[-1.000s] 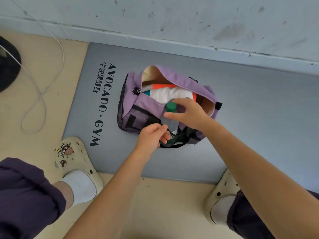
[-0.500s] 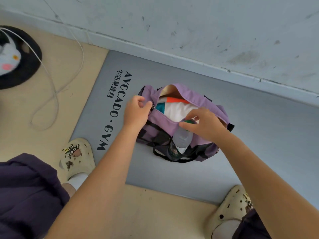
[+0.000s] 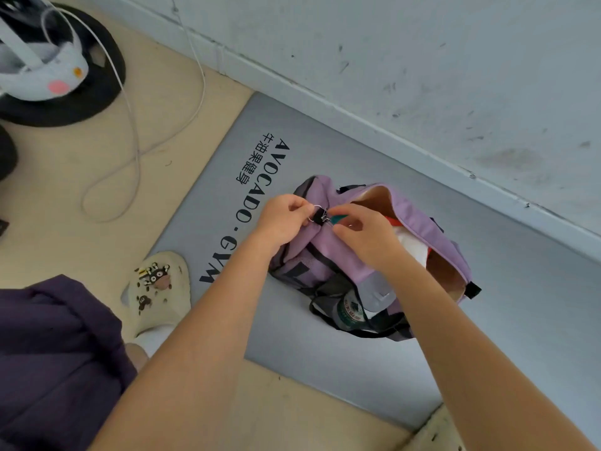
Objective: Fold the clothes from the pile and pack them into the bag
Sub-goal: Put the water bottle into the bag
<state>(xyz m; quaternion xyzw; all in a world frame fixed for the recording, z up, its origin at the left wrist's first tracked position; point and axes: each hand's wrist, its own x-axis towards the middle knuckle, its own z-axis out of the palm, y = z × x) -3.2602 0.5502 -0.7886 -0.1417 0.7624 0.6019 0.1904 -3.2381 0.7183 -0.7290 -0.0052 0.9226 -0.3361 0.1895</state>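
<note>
On the mat: the bag sits on the grey mat, which lies on the floor close to the wall.
Bag mouth: open along most of its top; the near-left end, where both hands meet, looks drawn together.
Clothes: folded white, red and teal fabric lies inside the bag; no loose pile is in view.
Side pocket: a bottle with a green label sits in the mesh pocket on the near side.
Left hand: fingers curled, pinching the purple fabric at the bag's left end, just beside the zipper pull.
Right hand: fingertips pinched at the zipper pull, where a metal ring shows between the two hands; whether it grips the pull or only the fabric beside it, I cannot tell.
Done, by my reading: folding and packing look finished, since clothes fill the bag and none lie outside it.
Left, by my reading: running the zipper across the open mouth to close the bag.
Elsewhere: a white cable loops on the floor, and a cream clog stands at the mat's edge.
</note>
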